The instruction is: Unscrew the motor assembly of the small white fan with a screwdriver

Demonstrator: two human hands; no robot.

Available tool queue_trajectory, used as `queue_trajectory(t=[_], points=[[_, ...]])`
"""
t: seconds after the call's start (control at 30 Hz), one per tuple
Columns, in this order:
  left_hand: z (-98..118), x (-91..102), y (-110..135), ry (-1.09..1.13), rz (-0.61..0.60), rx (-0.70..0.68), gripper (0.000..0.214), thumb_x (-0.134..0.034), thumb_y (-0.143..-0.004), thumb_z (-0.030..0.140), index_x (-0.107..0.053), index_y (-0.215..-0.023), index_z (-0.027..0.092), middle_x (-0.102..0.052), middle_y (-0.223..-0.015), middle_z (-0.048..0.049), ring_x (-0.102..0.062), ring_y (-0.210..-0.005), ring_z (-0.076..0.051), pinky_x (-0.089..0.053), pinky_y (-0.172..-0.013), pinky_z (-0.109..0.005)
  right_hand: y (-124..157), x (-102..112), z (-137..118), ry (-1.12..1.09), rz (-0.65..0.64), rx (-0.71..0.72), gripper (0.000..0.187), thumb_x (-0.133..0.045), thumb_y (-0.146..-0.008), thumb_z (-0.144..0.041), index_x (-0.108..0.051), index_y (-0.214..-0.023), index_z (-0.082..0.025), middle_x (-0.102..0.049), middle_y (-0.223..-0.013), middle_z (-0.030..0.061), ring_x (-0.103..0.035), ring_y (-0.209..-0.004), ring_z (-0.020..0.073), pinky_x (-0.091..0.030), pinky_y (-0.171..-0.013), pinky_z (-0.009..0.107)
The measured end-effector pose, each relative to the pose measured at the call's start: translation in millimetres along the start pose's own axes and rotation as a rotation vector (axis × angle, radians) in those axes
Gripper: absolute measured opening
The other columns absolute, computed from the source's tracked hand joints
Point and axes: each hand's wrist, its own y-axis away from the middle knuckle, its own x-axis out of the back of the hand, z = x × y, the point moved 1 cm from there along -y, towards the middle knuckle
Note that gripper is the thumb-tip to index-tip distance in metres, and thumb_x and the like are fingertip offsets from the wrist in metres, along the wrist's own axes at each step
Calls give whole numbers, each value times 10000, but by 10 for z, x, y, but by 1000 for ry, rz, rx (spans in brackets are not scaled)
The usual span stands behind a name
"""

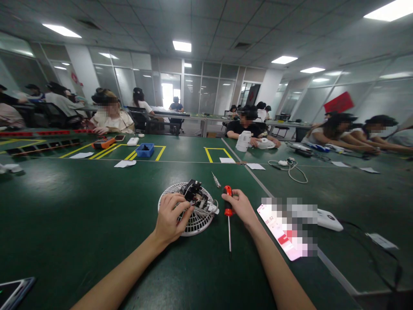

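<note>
A round white fan grille (197, 225) lies on the green table in front of me, with a black motor (191, 189), a white cord and small parts on top. My left hand (172, 214) is over its left side, fingers bent and closed around the edge of the fan parts; the fingertips are partly hidden. To the right, my right hand (238, 202) grips the red and black handle of a screwdriver (228, 211), its metal shaft pointing back toward me. A small clear-handled screwdriver (216, 180) lies just beyond the grille.
Right of my forearm lies a lit phone (279, 232), partly blurred, beside a white device (329, 219) with a black cord. Another phone (14, 292) is at the lower left. A blue bin (145, 150) and a coiled cable (297, 170) lie farther off. Co-workers sit across the table.
</note>
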Motion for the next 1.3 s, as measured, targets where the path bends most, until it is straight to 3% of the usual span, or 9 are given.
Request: queue_trajectory(t=[0.1,0.3,0.47,0.67,0.9,1.03,1.3], points=[[1,-2,1,-6,5,1,68,-659,-909,151,-643,-947,205,-649,-864,-31,-614,-866,-197,-481,-822,-378,27,-30,-79,-287,-53,-163,273,-763,-678,-378,-587,-812,-218,-561,-586,-56,-532,-494,137,-441,-430,242],[-9,-26,16,44,-10,15,116,-629,-923,122,-652,-1011,194,-668,-867,-41,-610,-841,-188,-506,-794,-365,53,-46,-152,-646,-89,-234,145,-580,-724,-351,-554,-783,-221,-642,-650,20,-604,-553,178,-550,-519,302],[-16,-30,20,76,-30,27,179,-596,-933,96,-662,-1066,196,-698,-919,-53,-637,-868,-189,-529,-805,-362,80,-40,-182,-690,-63,-310,152,-545,-700,-312,-583,-810,-214,-706,-693,61,-669,-601,214,-598,-597,362],[-16,-32,7,99,-19,32,206,-604,-925,87,-675,-1079,203,-726,-923,-50,-660,-867,-193,-549,-805,-367,93,-56,-157,-699,-66,-249,170,-562,-671,-302,-577,-817,-215,-748,-774,83,-721,-674,234,-625,-676,396],[-55,-55,48,108,-10,74,251,-605,-920,64,-668,-1120,202,-753,-999,-57,-680,-916,-194,-567,-845,-371,84,-15,-177,-797,73,-260,103,-550,-688,-257,-522,-782,-228,-724,-730,55,-748,-721,244,-643,-736,421],[-75,-74,81,98,4,140,239,-634,-922,115,-679,-1140,204,-746,-996,-70,-691,-920,-199,-587,-830,-371,74,-17,-156,-809,87,-242,101,-551,-704,-255,-530,-799,-232,-712,-715,28,-733,-681,224,-649,-734,422],[-66,-93,87,96,17,127,243,-653,-924,156,-683,-1156,220,-760,-1016,-72,-717,-935,-212,-607,-839,-394,51,-70,-55,-777,71,-194,126,-564,-713,-284,-526,-822,-234,-721,-754,32,-742,-701,230,-651,-726,419]])
